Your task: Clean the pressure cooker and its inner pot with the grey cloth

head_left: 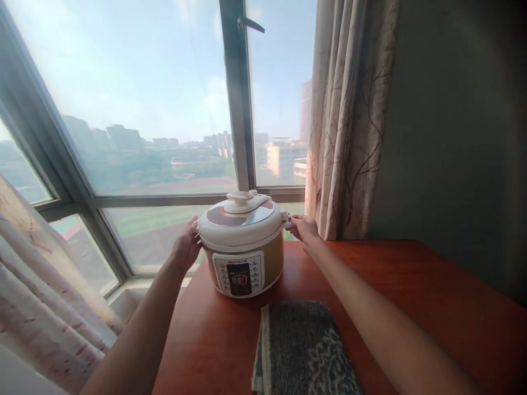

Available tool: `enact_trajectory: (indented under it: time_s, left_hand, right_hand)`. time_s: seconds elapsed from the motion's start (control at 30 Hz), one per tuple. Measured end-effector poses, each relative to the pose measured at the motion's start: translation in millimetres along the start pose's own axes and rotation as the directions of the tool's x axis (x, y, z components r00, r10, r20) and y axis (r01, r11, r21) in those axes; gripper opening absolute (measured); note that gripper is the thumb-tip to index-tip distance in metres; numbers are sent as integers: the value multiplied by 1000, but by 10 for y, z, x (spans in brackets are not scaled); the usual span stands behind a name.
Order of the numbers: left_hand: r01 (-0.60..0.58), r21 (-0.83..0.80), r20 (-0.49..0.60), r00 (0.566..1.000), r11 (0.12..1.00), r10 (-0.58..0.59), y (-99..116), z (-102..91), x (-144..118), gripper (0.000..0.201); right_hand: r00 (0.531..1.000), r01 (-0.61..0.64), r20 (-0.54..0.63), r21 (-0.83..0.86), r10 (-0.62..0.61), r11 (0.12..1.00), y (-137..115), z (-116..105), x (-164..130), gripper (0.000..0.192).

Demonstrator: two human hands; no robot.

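Observation:
An electric pressure cooker (pixel 274 260) with a white lid and a gold-coloured body stands upright on the reddish-brown table (pixel 395 291), its control panel facing me. At its left side, my left hand (pixel 187 244) is closed on the side handle, which the fingers largely cover. My right hand (pixel 303 227) grips the white handle on the opposite side, fingers pinched around it. The lid sits on the body, with a round knob on top. In front of the cooker lies a folded dark grey towel (pixel 298 345) with a pale pattern; neither hand touches it.
Behind the table are large windows (pixel 164 99) with grey frames and a handle. A patterned curtain (pixel 346 120) hangs at the right beside a dark wall (pixel 448 137). Another curtain (pixel 45 296) hangs at the lower left, near the table's left edge.

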State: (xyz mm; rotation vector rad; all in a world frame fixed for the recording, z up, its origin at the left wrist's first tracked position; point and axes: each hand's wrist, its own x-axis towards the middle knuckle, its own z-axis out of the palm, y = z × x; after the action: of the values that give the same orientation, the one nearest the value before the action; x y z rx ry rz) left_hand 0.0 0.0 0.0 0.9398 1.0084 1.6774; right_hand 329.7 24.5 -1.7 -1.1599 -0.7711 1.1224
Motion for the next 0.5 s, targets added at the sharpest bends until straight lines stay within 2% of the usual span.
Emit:
enact_trajectory:
  time_s: [0.27,0.5]
  left_hand:
    - [73,-24,168,983,997,-68,-315,591,-262,48]
    - [95,29,269,958,995,-99,-535,1076,-460,54]
  right_hand:
    - [988,87,-129,38,-81,996,-224,-719,199,15]
    - [966,115,-238,43,-101,992,-248,-1357,229,11]
